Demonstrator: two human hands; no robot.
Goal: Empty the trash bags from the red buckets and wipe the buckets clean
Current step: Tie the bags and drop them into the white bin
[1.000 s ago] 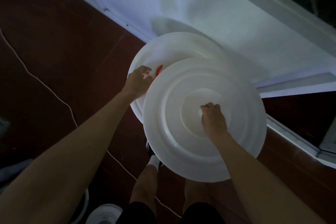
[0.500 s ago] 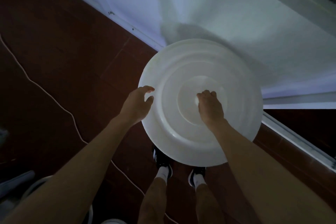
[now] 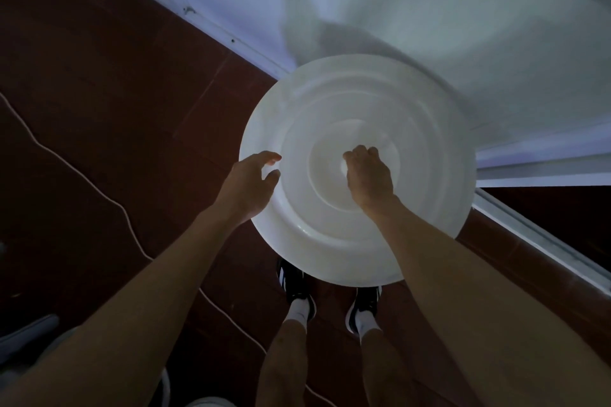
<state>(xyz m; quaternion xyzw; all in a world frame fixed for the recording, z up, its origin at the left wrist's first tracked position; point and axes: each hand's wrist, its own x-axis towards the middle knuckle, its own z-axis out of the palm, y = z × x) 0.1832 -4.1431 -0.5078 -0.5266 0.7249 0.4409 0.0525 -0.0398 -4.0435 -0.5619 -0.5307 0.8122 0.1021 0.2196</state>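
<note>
right hand (image 3: 368,175) pinches the knob at the middle of the white lid (image 3: 357,225), which sits by the wall above the shoes. left hand (image 3: 251,183) loosely curled at its rim, holding nothing. looks light, stiff, slick; take it by the rim.

Single head view, steeply downward, close over white lid (image 3: 357,235).

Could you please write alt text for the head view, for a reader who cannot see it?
Seen from above, a person's right hand grips the centre of a round white lid, while the left hand touches its rim with loosely curled fingers. The lid hides whatever is beneath; a white cord crosses the dark red floor.
</note>
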